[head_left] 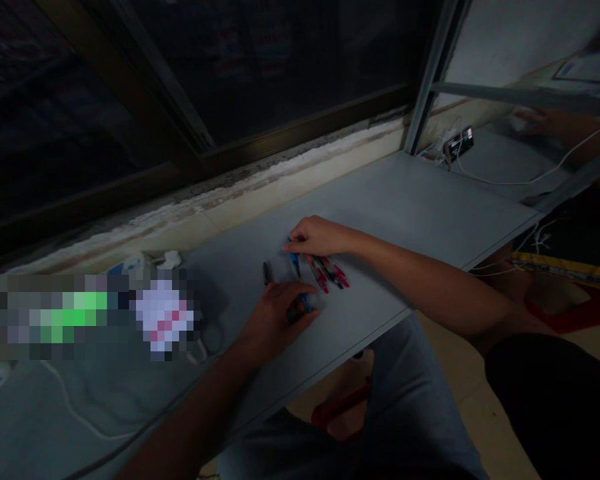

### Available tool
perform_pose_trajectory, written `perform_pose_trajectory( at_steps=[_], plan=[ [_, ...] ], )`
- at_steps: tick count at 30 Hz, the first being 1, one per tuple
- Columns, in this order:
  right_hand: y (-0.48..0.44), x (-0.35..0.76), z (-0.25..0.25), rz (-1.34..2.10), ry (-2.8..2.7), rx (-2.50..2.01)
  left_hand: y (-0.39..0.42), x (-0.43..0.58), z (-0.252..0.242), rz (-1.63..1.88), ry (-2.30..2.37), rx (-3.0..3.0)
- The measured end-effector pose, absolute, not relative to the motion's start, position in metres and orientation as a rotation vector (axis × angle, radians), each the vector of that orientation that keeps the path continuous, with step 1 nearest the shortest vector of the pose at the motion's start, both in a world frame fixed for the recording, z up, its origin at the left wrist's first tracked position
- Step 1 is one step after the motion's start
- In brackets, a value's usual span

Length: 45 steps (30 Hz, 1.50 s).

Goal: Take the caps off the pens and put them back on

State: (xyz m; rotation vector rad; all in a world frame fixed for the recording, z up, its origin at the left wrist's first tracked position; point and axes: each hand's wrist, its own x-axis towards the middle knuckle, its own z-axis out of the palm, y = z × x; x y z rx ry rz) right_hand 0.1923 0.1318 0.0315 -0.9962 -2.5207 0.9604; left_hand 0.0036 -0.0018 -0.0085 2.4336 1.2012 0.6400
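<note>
My right hand (316,235) is closed at the fingertips on the top end of a blue pen (295,259), which points toward me on the grey table (380,193). Partly under that hand lie several red pens (327,273) in a loose bunch. Nearer to me, my left hand (285,308) has its thumb and fingers curled around another blue pen (307,302); much of that pen is hidden. A dark pen (267,272) sticks out just beyond the left knuckles, and its lower part is covered by the hand.
Blurred-out items (163,313) and a white cable (80,423) lie at the left. A window (280,73) and ledge run along the back. At the right a metal frame post (425,100) stands before a lit phone (460,143) and another person's arm (570,130).
</note>
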Motion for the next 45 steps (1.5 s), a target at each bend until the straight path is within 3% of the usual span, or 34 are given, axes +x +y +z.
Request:
perform_pose_trajectory(
  at_steps=[18,23,28,31,36,40,45],
  plan=[
    [0.130,0.190,0.031,0.961,-2.528,-1.050,-0.001,0.001,-0.010,0.611,1.172,2.430],
    [0.136,0.193,0.029,0.697,-2.625,-1.126,-0.002,0.002,-0.012,0.646,1.248,2.456],
    [0.137,0.197,0.027,0.417,-2.652,-1.319,-0.002,0.000,-0.011,0.773,1.644,2.431],
    [0.133,0.197,0.029,0.367,-2.622,-1.371,-0.003,-0.003,-0.007,0.657,1.998,2.375],
    [0.125,0.196,0.033,0.418,-2.688,-1.188,0.001,-0.009,0.001,0.289,2.077,2.262],
    [0.118,0.194,0.034,0.601,-2.802,-0.888,0.005,-0.011,-0.002,0.420,1.874,2.238],
    [0.112,0.192,0.035,0.582,-2.821,-0.813,0.007,-0.011,-0.009,0.620,1.801,2.157]
  ],
)
